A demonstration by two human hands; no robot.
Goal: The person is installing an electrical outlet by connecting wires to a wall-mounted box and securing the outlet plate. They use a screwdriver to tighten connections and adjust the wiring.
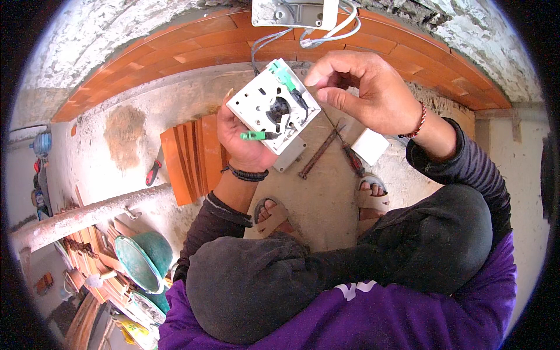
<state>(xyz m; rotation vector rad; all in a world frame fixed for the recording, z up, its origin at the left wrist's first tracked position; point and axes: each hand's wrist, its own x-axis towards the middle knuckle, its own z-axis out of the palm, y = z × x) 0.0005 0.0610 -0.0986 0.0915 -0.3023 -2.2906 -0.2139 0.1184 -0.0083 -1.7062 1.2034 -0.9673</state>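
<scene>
Knees: our dark trousers (326, 274) and purple shirt (408, 321) fill the lower edge of the view, closest to us as we squat.
Feet: our sandalled feet (271, 216) rest on the concrete floor (326, 198), one under each forearm.
Left hand: our left hand (242, 137) grips the white junction box (273, 105) from its left side, thumb over the lower edge; a black band sits at the wrist.
Box: we hold it tilted, open back toward us, above the floor and in front of the brick course (192, 46); a green connector (283, 76) sits at its top corner and another green plug (254, 135) at its lower left edge.
Right hand: our right hand (364, 87) hovers at the box's upper right corner, fingers curled and pinched narrow; we cannot tell whether it holds anything.
Cables: grey cables (326, 35) loop from the box up to a white mount (294, 13) at the wall's top edge.
Floor: a screwdriver (353, 157), a rusty bar (318, 154) and a white cover (369, 146) lie just below the box.
Left side: orange tiles (189, 157) lean beside our left forearm; a green basin (143, 259) sits near the lower left corner.
</scene>
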